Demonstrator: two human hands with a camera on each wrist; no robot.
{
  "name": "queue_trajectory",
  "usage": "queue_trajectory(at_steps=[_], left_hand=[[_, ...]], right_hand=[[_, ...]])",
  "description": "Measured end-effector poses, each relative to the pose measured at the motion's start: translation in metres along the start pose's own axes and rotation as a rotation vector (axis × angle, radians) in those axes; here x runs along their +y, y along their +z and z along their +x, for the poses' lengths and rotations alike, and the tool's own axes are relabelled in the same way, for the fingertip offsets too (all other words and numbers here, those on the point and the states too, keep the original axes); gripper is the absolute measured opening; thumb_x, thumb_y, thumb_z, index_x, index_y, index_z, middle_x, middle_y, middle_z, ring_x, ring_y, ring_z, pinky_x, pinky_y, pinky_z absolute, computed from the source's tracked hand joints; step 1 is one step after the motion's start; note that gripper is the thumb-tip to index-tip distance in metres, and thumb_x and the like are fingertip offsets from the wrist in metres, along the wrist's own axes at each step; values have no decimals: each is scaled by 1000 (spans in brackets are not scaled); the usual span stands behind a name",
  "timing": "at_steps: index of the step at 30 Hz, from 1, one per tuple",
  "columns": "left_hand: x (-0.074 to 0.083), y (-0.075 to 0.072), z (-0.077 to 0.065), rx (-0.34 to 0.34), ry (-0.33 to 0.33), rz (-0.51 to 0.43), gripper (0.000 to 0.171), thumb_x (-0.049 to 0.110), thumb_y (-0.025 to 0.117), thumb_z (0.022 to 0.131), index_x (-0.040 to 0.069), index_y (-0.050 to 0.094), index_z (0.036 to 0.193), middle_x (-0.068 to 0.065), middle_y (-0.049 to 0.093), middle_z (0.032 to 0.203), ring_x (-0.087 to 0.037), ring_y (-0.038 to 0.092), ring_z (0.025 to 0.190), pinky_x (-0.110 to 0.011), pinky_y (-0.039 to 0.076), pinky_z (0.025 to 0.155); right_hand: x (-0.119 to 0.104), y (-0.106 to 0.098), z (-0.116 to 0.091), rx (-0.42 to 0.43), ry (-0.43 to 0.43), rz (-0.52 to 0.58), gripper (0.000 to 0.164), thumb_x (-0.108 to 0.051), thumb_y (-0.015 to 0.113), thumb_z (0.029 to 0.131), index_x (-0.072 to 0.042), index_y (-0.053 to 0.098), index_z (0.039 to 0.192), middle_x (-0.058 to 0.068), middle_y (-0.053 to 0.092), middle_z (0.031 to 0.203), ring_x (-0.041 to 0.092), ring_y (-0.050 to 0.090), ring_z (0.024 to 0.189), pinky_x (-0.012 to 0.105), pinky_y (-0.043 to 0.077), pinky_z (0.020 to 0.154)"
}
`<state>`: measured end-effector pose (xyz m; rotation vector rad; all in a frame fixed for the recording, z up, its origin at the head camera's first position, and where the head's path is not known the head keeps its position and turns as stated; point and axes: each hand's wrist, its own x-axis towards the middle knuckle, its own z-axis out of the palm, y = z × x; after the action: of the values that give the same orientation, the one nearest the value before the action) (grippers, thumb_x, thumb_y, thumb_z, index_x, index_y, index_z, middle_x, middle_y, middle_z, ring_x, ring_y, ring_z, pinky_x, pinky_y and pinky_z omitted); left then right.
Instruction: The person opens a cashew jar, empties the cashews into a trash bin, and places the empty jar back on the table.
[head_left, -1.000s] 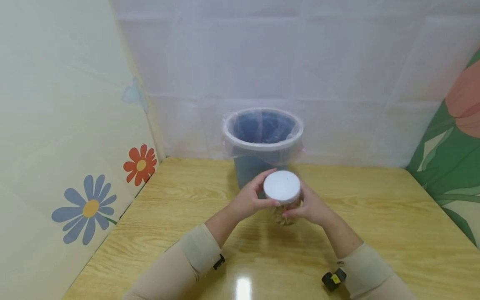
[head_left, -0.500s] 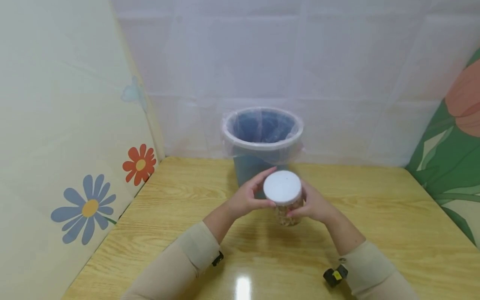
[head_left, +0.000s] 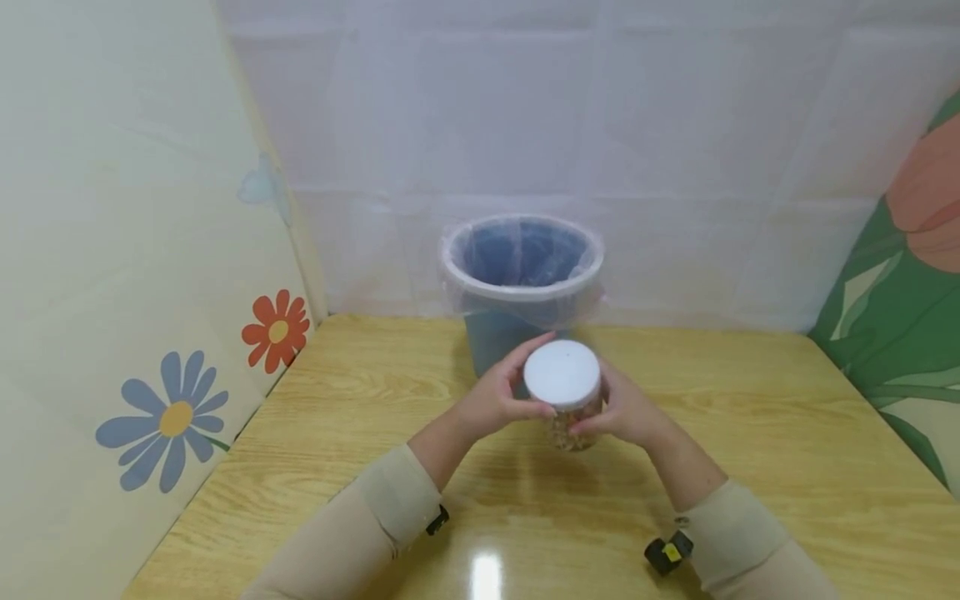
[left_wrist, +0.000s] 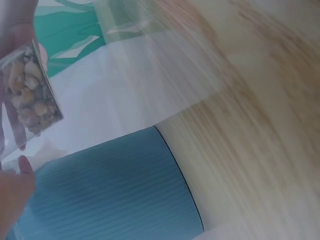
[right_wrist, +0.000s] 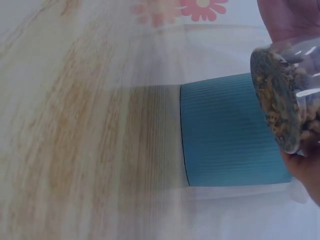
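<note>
Both hands hold a clear jar [head_left: 576,432] with a white lid [head_left: 562,373] in front of the bin. The jar is nearly upright, with its base raised off the table. Small tan and brown pieces like shells or pebbles [left_wrist: 31,95] show through its wall; the right wrist view looks at the jar's base [right_wrist: 274,100]. My left hand [head_left: 497,405] grips the lid's left edge, thumb at the near side. My right hand [head_left: 627,412] grips the jar's body from the right, thumb across the front. Fingers behind the jar are partly hidden.
A blue bin [head_left: 487,333] with a white rim and clear plastic liner stands at the back of the wood-grain table [head_left: 750,433], close beyond the jar. A white sheet [head_left: 675,167] hangs behind it. Flower-patterned panels [head_left: 180,417] border the table at left and right.
</note>
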<state>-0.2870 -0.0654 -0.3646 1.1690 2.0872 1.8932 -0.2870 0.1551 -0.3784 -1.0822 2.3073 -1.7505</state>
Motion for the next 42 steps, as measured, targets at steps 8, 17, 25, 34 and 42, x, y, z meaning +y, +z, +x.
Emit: queue_trajectory(at_steps=[8,17,25,34,42], left_hand=[[-6,-2,-1,2,46,19,101,50,74,68,8,23,144,-12,35,143,-23,37,128,-42,24,107],[-4,-14,2,-100,128,-82,91,42,68,78,6,18,145,-11,27,148,-26,35,129,-44,25,106],[-5,-17,0,-125,101,-106,96,45,69,76,7,15,146,-10,26,148,-24,29,133,-46,17,109],[-5,-9,-2,-110,62,-175,103,44,73,72,3,13,146,-22,20,147,-28,30,131,-40,27,106],[-4,-5,-1,-78,31,-176,105,46,76,68,5,18,145,-18,29,144,-28,36,126,-39,33,103]], right_hand=[[-2,2,-1,27,7,-29,99,-2,83,54,3,29,137,24,41,132,40,37,122,58,22,103],[-1,-1,1,-10,-28,7,100,-1,81,55,3,26,139,24,41,132,39,39,120,57,22,102],[3,1,2,-31,-64,-1,97,-1,81,55,4,28,137,23,43,130,17,45,117,56,27,101],[5,3,0,-37,-69,14,98,-1,82,56,4,28,137,23,42,131,15,44,118,56,26,101],[5,5,1,-13,-29,5,98,-3,82,56,2,29,137,22,41,132,38,38,122,57,25,102]])
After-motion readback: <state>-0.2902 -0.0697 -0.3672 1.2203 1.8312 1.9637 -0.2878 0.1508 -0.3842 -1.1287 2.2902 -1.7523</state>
